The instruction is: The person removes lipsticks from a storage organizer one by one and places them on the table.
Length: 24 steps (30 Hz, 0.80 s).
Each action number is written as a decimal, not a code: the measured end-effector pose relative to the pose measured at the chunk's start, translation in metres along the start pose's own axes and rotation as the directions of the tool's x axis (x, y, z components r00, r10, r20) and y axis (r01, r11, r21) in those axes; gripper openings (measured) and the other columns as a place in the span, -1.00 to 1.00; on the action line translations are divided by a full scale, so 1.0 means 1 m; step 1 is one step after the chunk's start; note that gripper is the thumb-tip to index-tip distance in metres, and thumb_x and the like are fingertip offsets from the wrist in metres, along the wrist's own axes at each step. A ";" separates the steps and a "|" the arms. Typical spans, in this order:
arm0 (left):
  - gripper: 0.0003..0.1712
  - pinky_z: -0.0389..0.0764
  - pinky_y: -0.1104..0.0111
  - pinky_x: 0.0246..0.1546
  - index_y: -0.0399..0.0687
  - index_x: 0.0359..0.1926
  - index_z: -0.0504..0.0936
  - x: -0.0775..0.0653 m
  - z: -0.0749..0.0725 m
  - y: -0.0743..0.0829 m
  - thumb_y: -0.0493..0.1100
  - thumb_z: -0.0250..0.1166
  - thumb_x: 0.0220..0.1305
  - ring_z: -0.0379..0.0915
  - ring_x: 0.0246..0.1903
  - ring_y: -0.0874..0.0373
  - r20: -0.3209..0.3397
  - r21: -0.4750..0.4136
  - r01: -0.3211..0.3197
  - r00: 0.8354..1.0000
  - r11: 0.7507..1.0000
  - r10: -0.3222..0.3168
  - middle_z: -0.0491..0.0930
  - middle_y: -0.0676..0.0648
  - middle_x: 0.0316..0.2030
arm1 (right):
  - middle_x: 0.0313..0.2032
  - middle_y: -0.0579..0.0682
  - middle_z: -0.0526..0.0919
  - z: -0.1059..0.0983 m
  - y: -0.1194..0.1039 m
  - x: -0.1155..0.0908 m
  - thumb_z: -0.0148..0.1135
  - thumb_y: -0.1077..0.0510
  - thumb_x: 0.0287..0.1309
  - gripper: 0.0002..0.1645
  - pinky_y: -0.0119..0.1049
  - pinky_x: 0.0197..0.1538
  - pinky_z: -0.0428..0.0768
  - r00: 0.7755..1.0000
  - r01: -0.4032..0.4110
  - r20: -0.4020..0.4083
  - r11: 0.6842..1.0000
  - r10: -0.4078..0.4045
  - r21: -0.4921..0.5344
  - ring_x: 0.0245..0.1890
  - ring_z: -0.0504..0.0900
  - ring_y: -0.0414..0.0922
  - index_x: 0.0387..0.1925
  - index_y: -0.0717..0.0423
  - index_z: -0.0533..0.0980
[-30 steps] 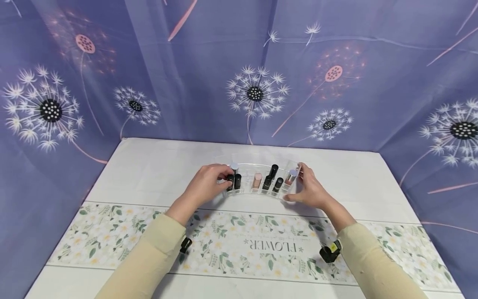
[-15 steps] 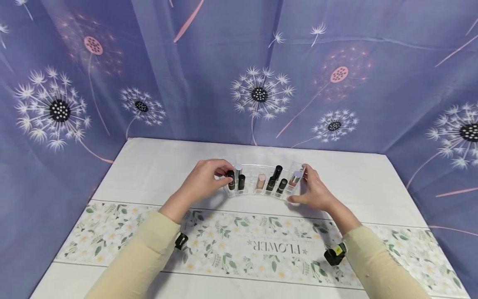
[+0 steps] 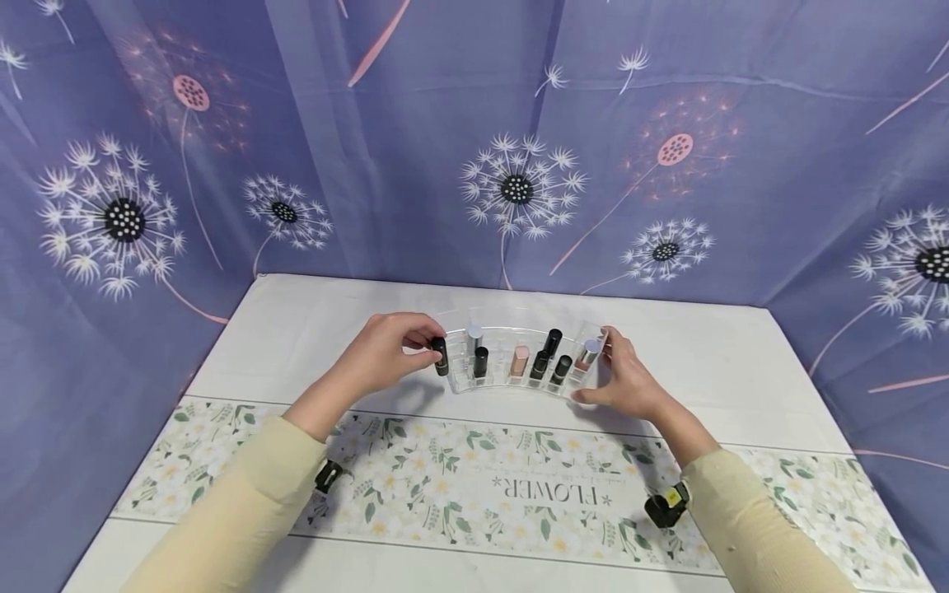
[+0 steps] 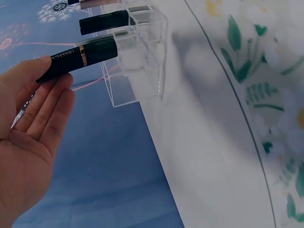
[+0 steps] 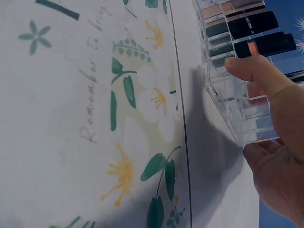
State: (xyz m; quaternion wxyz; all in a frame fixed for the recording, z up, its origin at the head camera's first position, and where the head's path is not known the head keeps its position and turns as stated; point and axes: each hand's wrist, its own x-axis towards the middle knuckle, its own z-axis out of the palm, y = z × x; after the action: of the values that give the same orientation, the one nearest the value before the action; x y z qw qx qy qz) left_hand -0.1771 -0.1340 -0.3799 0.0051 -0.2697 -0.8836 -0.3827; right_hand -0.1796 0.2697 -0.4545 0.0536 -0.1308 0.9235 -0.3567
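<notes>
Between thumb and fingers my left hand (image 3: 389,352) pinches a black lipstick (image 3: 441,356), just beyond the left end of a clear, curved lipstick organizer (image 3: 511,384). In the left wrist view this lipstick (image 4: 78,58) shows a gold band and lies apart from the organizer's compartments. My right hand (image 3: 624,384) grips the organizer's right end, thumb at the front and fingers behind. Several lipsticks stand in the organizer, among them a pink one (image 3: 520,361), a black one (image 3: 481,362) and a silver-capped one (image 3: 588,354). The right fingertips are partly hidden behind the clear wall.
The organizer stands on a white tabletop cloth (image 3: 311,329) near the back. A floral printed band with the word FLOWER (image 3: 549,492) runs across in front. Purple dandelion-print curtains (image 3: 415,165) close off the back and sides.
My left hand has drawn the black lipstick out of the organizer's front left compartment and moved it left. The right hand keeps its grip on the organizer. The head view has shifted slightly.
</notes>
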 end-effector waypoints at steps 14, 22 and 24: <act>-0.71 0.76 0.19 -0.01 -0.10 0.03 0.78 -0.027 -0.005 -0.018 -0.29 0.54 0.31 0.75 -0.14 0.12 0.105 -0.009 0.040 0.994 0.999 -0.039 0.79 0.01 -0.14 | 0.36 0.56 0.17 0.002 0.004 0.000 0.74 0.08 -0.08 0.44 0.27 0.56 0.21 1.000 -0.001 0.004 1.000 0.001 0.021 0.46 0.23 0.46 0.55 0.44 -0.06; -0.72 0.76 0.18 0.00 -0.10 0.04 0.77 -0.041 -0.004 -0.028 -0.27 0.53 0.32 0.73 -0.14 0.15 0.178 0.006 0.049 0.983 0.999 -0.049 0.78 0.05 -0.14 | 0.36 0.55 0.19 0.003 0.005 0.001 0.74 0.05 -0.10 0.44 0.29 0.56 0.19 1.000 -0.004 -0.012 1.000 0.004 0.003 0.45 0.23 0.45 0.55 0.41 -0.04; -0.72 0.76 0.18 -0.01 -0.11 0.03 0.78 -0.044 -0.004 -0.029 -0.27 0.53 0.32 0.73 -0.15 0.15 0.182 0.009 0.046 0.982 0.999 -0.047 0.78 0.04 -0.13 | 0.36 0.55 0.19 0.003 0.004 0.001 0.74 0.05 -0.10 0.42 0.30 0.55 0.20 1.000 -0.004 -0.013 1.000 0.004 0.004 0.45 0.24 0.45 0.54 0.41 -0.02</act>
State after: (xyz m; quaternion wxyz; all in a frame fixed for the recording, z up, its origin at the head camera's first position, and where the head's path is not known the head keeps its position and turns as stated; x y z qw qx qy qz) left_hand -0.1546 -0.1736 -0.4059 -0.0838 -0.2829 -0.8873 -0.3544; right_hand -0.1813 0.2706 -0.4595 0.0486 -0.1264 0.9233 -0.3595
